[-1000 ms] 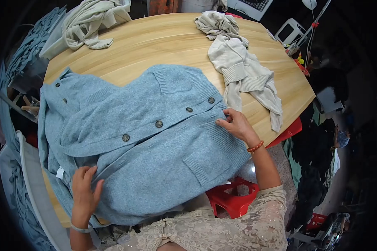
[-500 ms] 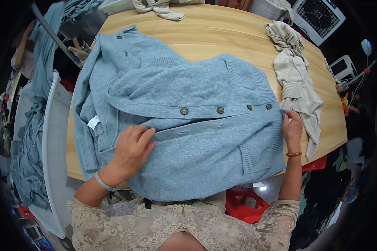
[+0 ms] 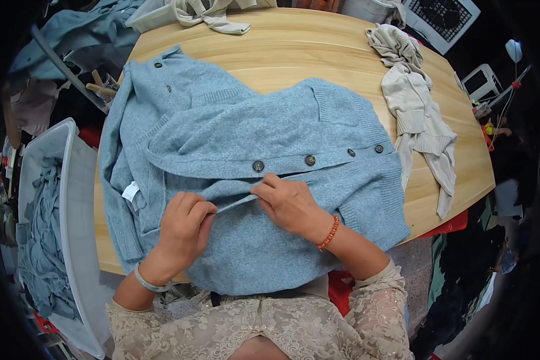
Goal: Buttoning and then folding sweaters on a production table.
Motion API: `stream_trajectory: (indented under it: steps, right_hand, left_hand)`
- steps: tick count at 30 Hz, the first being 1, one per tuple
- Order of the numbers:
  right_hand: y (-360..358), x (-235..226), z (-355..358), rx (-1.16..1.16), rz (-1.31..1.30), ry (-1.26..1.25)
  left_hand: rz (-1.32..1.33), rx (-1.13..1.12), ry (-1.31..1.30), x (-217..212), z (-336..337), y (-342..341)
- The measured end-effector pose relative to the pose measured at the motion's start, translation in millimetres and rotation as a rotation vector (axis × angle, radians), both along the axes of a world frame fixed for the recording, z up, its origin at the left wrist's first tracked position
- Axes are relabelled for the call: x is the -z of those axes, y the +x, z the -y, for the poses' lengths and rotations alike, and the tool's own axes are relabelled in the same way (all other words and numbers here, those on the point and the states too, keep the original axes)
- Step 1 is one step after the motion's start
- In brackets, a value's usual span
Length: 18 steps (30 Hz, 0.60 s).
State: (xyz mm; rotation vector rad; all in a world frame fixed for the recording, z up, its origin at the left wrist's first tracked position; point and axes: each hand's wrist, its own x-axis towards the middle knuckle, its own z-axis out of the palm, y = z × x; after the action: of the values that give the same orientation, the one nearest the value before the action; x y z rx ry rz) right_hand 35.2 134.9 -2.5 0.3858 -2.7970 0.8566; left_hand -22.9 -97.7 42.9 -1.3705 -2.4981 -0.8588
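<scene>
On wooden tabletop (image 3: 294,45), note blue knit button-front cardigan (image 3: 246,255) lying partly beyond near edge; could slide off if dragged closer. With left hand (image 3: 185,227) and right hand (image 3: 291,207) both apparently pinching open front band (image 3: 237,204), guard against rippled or stretched knit from uneven tension, and against snagging on nearest dark button (image 3: 258,165).

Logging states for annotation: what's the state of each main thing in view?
Blue cardigan: spread out, front gaping, one edge lifted
Left hand: pinching that edge
Right hand: pinching that edge
White label: exposed
White bin, left: uncovered, holding blue-grey fabric
Beige knitwear, right: crumpled
</scene>
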Motion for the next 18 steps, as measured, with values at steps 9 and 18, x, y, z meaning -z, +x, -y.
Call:
stream_trajectory:
  steps: [9, 18]
  right_hand:
    - [9.1, 4.4, 3.1, 0.010, -0.050, -0.113]
    - [6.7, 11.2, -0.7, 0.083, -0.078, 0.054]
  left_hand:
    - [0.326, -0.004, 0.053, 29.9, -79.5, -45.4]
    - [0.416, -0.002, -0.107, 41.3, -98.4, -56.8]
